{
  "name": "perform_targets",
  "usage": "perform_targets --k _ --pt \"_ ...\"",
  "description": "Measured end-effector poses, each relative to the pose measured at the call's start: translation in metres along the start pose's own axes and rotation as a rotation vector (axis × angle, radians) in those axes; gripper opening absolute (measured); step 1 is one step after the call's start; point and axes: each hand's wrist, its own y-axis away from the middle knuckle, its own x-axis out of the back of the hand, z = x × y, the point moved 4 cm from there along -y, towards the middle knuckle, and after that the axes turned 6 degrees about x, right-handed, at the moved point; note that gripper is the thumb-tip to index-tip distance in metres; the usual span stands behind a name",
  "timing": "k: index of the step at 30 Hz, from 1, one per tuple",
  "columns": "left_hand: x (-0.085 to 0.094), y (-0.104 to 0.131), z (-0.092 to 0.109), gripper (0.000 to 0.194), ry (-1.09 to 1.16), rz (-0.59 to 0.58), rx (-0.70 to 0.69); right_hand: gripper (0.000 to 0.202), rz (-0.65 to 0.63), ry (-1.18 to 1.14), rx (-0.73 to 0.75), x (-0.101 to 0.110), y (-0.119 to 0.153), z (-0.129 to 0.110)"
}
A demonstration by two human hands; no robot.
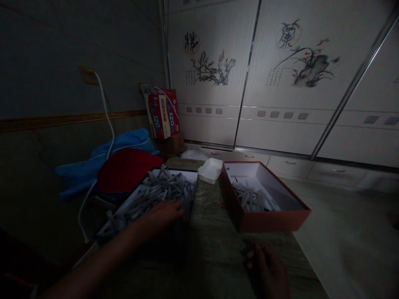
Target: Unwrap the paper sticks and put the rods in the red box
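A dark-edged box (193, 182) on the left of the table is heaped with thin, whitish, translucent stick-like pieces (156, 187); their exact kind does not show in this dim light. My left hand (166, 211) lies over the near right part of that heap, its fingertips bent down and hard to make out. Low on the right, my right hand (264, 263) is above the tabletop, in front of a red-brown box (268, 222). Its fingers are curled together; whatever they hold is lost in shadow. Inside the red-brown box is a smaller pile of similar pieces (252, 197).
Between and behind the boxes stands a white plastic tray (211, 170) on the stone-patterned table (207, 226). To the left are a red cushion-like item (127, 170), blue cloth (102, 151) and a white cable (107, 112). Red-and-white cartons (162, 114) stand before the sliding cupboard doors (212, 124).
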Motion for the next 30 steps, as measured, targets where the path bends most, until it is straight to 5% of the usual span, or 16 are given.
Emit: perform_targets --k 3,8,14,18,21,24,27,30 --pt "-0.009 0.004 0.002 0.046 0.009 -0.116 -0.042 0.039 -0.003 -0.033 -0.005 -0.001 -0.001 0.004" --pt "-0.004 -0.002 0.012 0.044 -0.043 -0.081 -0.043 0.040 -0.029 -0.093 -0.030 0.001 -0.003 0.011" --pt "0.060 -0.004 0.018 0.026 0.172 0.133 0.000 0.036 -0.007 -0.112 -0.005 -0.002 0.000 0.002" --pt "0.090 0.010 0.047 0.013 0.753 0.345 0.166 0.037 -0.001 -0.105 -0.010 -0.010 0.007 -0.015" --pt "0.062 0.011 0.091 0.017 1.364 0.274 0.209 0.039 -0.110 -0.068 -0.020 -0.018 0.013 -0.023" --pt "-0.001 0.003 0.129 0.026 1.750 0.254 0.316 0.052 -0.252 -0.086 -0.098 -0.022 0.018 -0.015" --pt "-0.070 -0.007 0.144 0.037 1.803 0.275 0.575 0.061 -0.294 0.014 -0.109 -0.018 0.020 -0.001" --pt "-0.108 -0.011 0.144 0.045 1.852 0.345 0.709 0.058 -0.246 0.186 0.014 -0.012 0.021 0.002"
